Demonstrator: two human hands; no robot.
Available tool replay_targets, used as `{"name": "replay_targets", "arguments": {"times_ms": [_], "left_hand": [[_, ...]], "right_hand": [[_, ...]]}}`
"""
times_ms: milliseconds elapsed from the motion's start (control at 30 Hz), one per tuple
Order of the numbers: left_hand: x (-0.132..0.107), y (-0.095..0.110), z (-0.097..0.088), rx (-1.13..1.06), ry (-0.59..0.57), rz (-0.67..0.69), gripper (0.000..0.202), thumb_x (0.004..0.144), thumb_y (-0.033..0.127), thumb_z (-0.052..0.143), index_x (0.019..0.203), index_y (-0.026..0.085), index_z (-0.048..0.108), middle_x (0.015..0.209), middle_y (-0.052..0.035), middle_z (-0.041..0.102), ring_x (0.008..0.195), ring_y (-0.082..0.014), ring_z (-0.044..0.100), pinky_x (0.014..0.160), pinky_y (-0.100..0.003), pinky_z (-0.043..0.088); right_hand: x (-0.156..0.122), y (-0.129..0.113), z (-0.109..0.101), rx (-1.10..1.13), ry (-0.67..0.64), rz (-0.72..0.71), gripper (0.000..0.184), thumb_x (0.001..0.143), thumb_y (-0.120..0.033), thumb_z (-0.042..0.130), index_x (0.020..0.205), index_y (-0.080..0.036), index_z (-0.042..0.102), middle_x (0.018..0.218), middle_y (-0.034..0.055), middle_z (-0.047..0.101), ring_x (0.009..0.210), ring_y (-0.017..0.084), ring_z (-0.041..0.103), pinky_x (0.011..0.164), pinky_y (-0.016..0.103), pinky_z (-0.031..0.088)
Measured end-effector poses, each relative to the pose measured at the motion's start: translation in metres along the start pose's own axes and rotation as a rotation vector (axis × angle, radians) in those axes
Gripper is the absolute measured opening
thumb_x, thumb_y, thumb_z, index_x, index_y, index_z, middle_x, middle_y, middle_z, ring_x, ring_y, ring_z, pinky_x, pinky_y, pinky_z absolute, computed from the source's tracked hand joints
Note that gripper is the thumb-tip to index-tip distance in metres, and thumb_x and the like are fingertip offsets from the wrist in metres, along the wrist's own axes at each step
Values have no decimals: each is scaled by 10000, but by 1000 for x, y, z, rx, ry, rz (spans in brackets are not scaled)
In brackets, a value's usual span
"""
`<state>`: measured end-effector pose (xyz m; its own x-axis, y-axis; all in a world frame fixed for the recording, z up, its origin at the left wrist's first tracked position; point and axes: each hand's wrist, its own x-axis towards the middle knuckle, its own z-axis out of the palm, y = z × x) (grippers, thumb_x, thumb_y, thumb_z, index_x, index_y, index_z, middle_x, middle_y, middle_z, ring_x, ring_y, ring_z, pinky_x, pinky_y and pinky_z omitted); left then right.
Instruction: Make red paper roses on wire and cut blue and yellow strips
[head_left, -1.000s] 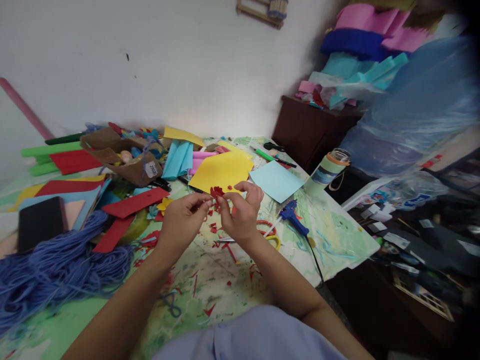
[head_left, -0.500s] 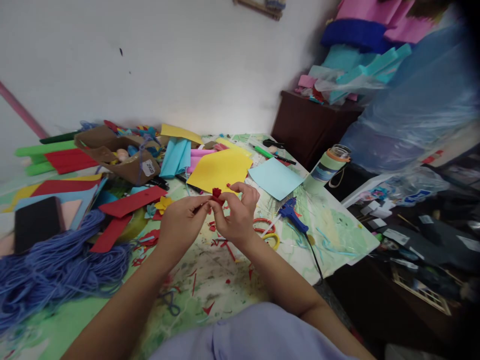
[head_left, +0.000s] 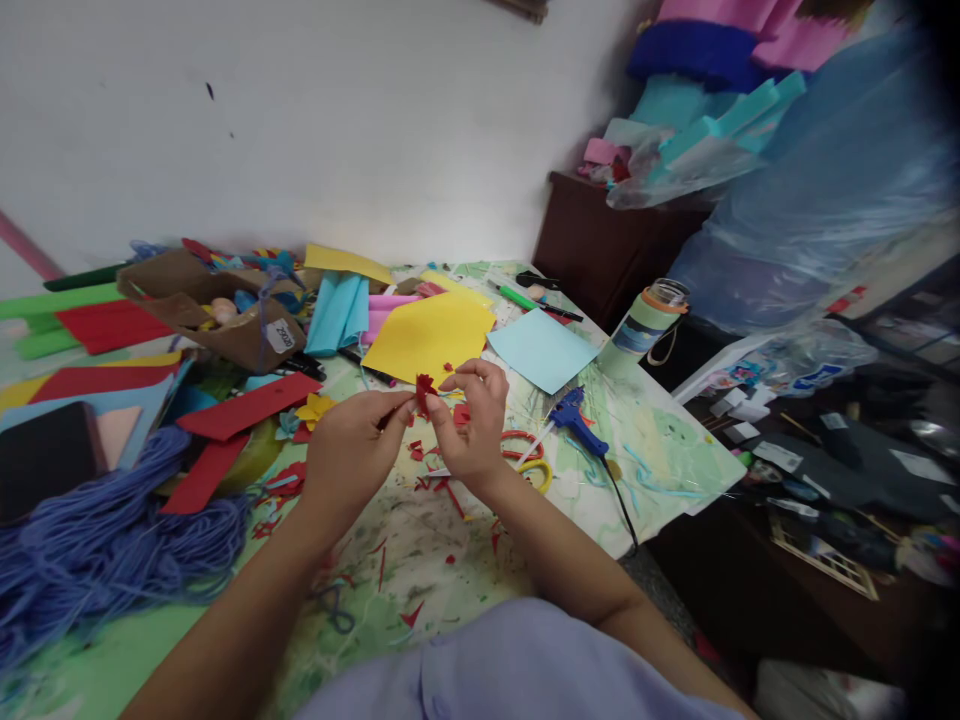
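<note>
Over the middle of the table, my left hand (head_left: pixel 351 445) is closed in a pinch on a small red flower (head_left: pixel 425 392) with a ragged, layered top. Its lower end is hidden by the fingertips. My right hand (head_left: pixel 474 420) is beside it, the thumb close to or touching the flower's right side and the other fingers raised and apart. Below the hands lie scissors with red and yellow handles (head_left: pixel 534 475), partly covered by my right hand. Red scraps (head_left: pixel 417 452) are scattered around. A yellow flower (head_left: pixel 315 410) lies left of my left hand.
A blue glue gun (head_left: pixel 579 420) with its black cord lies at the right. Yellow sheet (head_left: pixel 427 335) and light blue sheet (head_left: pixel 543 350) lie beyond. Left are blue yarn (head_left: pixel 135 540), red strips (head_left: pixel 247 408), a dark phone-like slab (head_left: pixel 49 455) and a brown bag (head_left: pixel 202 325). A bottle (head_left: pixel 646 325) stands right.
My right fingers have loosened and spread from around the red flower, which now shows more fully in my left fingertips. The whole view has shifted slightly.
</note>
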<state>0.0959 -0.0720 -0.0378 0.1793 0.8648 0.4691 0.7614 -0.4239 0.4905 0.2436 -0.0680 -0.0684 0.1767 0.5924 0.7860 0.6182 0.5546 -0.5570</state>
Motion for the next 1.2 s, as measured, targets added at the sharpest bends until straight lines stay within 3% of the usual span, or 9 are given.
{"name": "replay_targets", "arguments": {"times_ms": [200, 433, 567, 667, 833, 967, 1200], "left_hand": [[6, -7, -6, -181, 8, -144, 302, 827, 431, 569, 911, 230, 778, 850, -43, 770, 759, -204, 672, 684, -297, 482], [17, -7, -18, 86, -186, -193, 334, 838, 437, 521, 946, 268, 788, 991, -72, 781, 925, -296, 696, 723, -360, 473], [22, -7, -16, 128, -214, -167, 377, 855, 457, 492, 1023, 280, 780, 1012, -68, 778, 924, -297, 700, 720, -354, 479], [29, -10, -14, 171, -242, -147, 401, 859, 464, 473, 1040, 278, 778, 1005, -70, 779, 905, -293, 702, 694, -337, 476], [48, -15, -15, 367, -412, -5, 343, 841, 410, 475, 852, 279, 792, 902, -86, 777, 789, -281, 689, 579, -303, 408], [56, -12, -13, 479, -560, 93, 311, 814, 349, 476, 742, 271, 769, 861, -92, 766, 730, -257, 669, 562, -290, 372], [41, -13, -10, 358, -630, 28, 221, 750, 292, 520, 699, 262, 733, 810, -84, 756, 688, -226, 656, 625, -284, 413]], "right_hand": [[-8, -2, -7, 37, 17, -60, 221, 894, -339, 555, 1053, -186, 554, 1069, 100, 543, 1064, 238, 531, 946, 407, 436], [-21, 19, -43, -167, -31, -44, 215, 901, -314, 547, 1078, -191, 555, 1077, 95, 568, 1045, 242, 537, 946, 416, 398], [-28, 56, -79, -467, -91, 86, 299, 887, -322, 534, 1133, -156, 568, 1133, 131, 579, 1100, 289, 504, 972, 452, 364], [-30, 85, -105, -725, -194, 308, 403, 843, -252, 534, 1210, -88, 564, 1237, 190, 564, 1169, 332, 467, 1001, 465, 338], [-34, 116, -123, -943, -396, 569, 457, 809, -167, 501, 1243, -39, 567, 1231, 212, 595, 1137, 331, 498, 962, 423, 352], [-36, 127, -126, -990, -498, 583, 440, 809, -125, 485, 1228, -29, 574, 1190, 222, 606, 1114, 326, 510, 886, 385, 382], [-25, 135, -134, -1018, -609, 596, 279, 814, -118, 507, 1063, -74, 625, 1075, 189, 644, 1028, 291, 571, 818, 344, 398]]}}
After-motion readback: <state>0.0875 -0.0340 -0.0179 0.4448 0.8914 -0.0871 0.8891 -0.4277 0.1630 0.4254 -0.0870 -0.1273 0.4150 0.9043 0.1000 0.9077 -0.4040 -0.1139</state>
